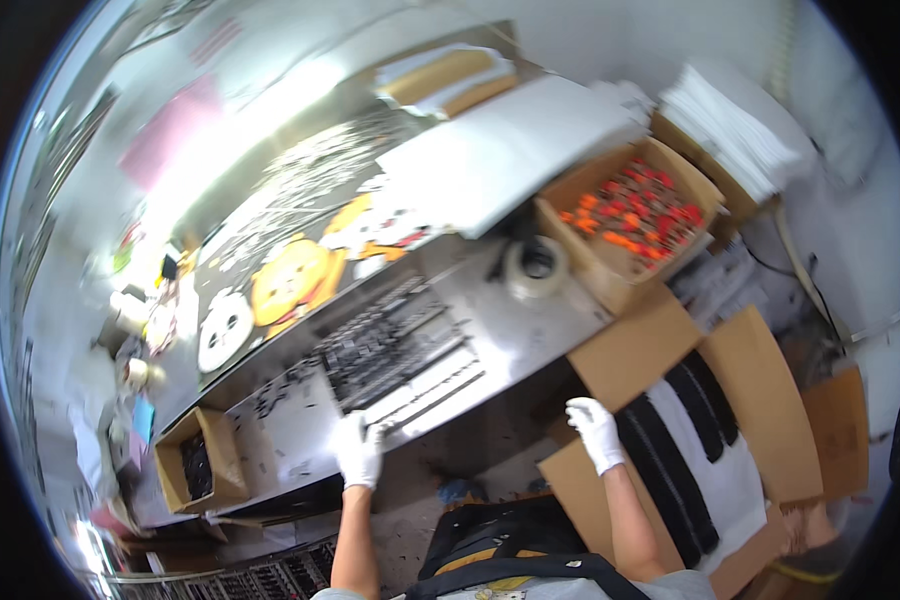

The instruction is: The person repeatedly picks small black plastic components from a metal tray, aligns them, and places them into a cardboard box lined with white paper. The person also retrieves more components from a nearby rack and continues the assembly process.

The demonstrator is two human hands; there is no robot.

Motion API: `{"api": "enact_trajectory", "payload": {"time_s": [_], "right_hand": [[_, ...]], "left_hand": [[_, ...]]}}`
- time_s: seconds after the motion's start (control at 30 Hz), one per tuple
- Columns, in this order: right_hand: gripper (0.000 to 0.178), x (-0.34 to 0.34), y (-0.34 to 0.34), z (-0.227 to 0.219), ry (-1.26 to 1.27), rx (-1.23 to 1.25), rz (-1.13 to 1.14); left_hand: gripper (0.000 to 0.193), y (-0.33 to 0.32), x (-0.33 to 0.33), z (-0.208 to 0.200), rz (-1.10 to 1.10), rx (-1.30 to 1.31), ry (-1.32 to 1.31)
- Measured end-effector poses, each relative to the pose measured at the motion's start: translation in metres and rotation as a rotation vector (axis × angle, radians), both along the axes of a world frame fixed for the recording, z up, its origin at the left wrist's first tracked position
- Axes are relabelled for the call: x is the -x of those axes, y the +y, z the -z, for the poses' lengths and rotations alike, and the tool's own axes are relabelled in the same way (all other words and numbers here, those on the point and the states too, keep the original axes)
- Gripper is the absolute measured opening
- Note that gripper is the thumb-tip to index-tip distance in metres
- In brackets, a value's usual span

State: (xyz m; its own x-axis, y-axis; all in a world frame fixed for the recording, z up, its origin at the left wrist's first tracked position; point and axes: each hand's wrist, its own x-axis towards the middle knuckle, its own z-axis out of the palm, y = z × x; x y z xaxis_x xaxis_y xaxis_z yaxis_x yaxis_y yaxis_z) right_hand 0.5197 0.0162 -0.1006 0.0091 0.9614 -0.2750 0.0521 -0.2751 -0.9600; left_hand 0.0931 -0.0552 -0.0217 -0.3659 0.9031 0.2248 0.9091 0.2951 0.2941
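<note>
My left hand (358, 452), in a white glove, rests at the near edge of the metal table. Its fingers point forward, the thumb a little apart, touching the left end of a pale strip (435, 385) with a dark row along it. Beyond that strip lies a sheet of small black pieces (385, 340) in rows. My right hand (596, 436), also gloved in white, is raised beside an open cardboard box, fingers loosely bent and apart, with nothing visible in it. Inside the box are long black strips (670, 480) and white paper (725, 500).
A roll of clear tape (535, 268) stands on the table, beside a carton of red and orange pieces (635, 215). A small cardboard box (228, 450) sits at the left end. Behind are white sheets (520, 145) and cartoon animal cutouts (295, 280). Box flaps (765, 400) stick out at right.
</note>
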Motion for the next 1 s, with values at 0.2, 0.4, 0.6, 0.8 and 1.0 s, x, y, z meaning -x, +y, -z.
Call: {"api": "enact_trajectory", "payload": {"time_s": [0.2,0.4,0.6,0.8,1.0], "right_hand": [[0.032,0.241,0.084,-0.089,-0.145,-0.325,-0.344],[0.026,0.342,0.173,-0.073,0.03,0.679,-0.512],[0.023,0.378,0.166,-0.065,-0.75,0.37,-0.558],[0.03,0.378,0.166,-0.083,-1.482,-0.185,-0.641],[0.028,0.342,0.118,-0.092,-0.074,0.39,-0.545]], "left_hand": [[0.041,-0.027,0.055,0.008,0.235,0.012,-0.365],[0.048,0.017,0.078,-0.001,0.469,-0.092,-0.403],[0.066,0.036,0.086,0.023,0.529,0.081,-0.194],[0.062,0.036,0.091,0.03,0.53,0.07,-0.247],[0.062,0.038,0.09,0.024,0.533,0.091,-0.254]]}}
